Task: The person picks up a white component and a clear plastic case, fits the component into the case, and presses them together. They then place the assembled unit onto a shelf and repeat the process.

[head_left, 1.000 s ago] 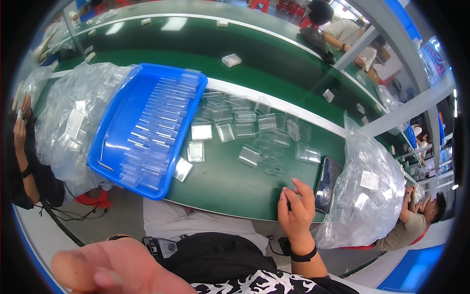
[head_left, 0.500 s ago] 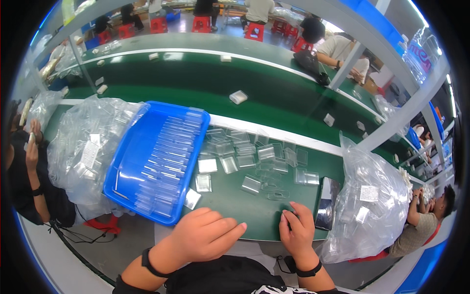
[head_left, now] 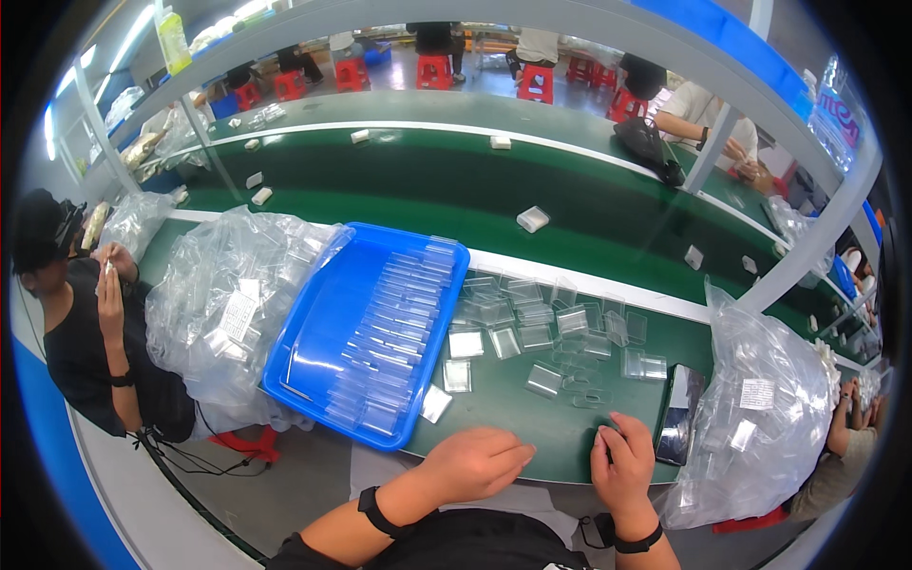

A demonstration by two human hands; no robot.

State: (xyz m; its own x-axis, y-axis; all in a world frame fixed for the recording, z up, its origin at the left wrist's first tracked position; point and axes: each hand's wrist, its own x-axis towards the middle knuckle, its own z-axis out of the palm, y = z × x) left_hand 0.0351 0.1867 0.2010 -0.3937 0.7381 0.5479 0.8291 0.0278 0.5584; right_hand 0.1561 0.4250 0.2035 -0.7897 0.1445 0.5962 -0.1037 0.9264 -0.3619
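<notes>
My left hand hovers over the near edge of the green worktop, its fingers pressed together; whatever they may hold does not show. Further right, my right hand has its thumb and fingers curled toward each other, with anything between them too small to make out. Clear plastic cases lie loosely scattered beyond both hands, some overlapping. To the left, a blue tray holds clear cases lined up in a slanting row. Several pieces with a whitish look, one a flat square, lie along its right side.
A dark phone-like slab lies right of my right hand, against a big clear bag. Another filled bag stands left of the tray. Behind a white rail, a green conveyor belt carries white blocks. Co-workers sit on both sides.
The whole view has swung, so everything appears further right and lower. Both hands keep nearly the same pose above the worktop's near edge; the cases and tray look unmoved.
</notes>
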